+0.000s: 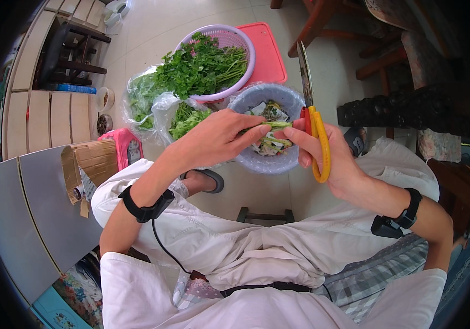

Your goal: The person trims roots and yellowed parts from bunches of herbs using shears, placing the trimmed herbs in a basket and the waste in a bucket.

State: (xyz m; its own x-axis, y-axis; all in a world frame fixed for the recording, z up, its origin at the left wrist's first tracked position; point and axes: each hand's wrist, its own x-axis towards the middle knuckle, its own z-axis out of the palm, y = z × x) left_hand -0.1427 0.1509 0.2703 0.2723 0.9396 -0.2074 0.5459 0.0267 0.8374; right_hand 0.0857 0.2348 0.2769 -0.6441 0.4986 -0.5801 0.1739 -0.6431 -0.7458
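Both hands meet over a bluish plastic basin (245, 162) lined with clear film, with scraps and stem pieces inside. My left hand (229, 133) pinches a short piece of green stem (278, 123) between thumb and fingers. At the stem's other end are the fingertips of my right hand (325, 152), which also holds scissors (320, 144) with yellow and red handles, blades pointing away from me. Beyond the basin, a purple plastic colander (251, 61) holds leafy green herbs (202, 66). Clear plastic bags (161, 111) with more leafy greens (187, 123) lie left of the basin.
A red plastic board or lid (270, 53) lies under the colander. Wooden chairs (321, 24) stand at the upper right. Left are a pink package (128, 148), torn cardboard (91, 158), small containers (104, 123) and a cabinet (54, 205). A low stool's dark frame (266, 216) shows between my legs.
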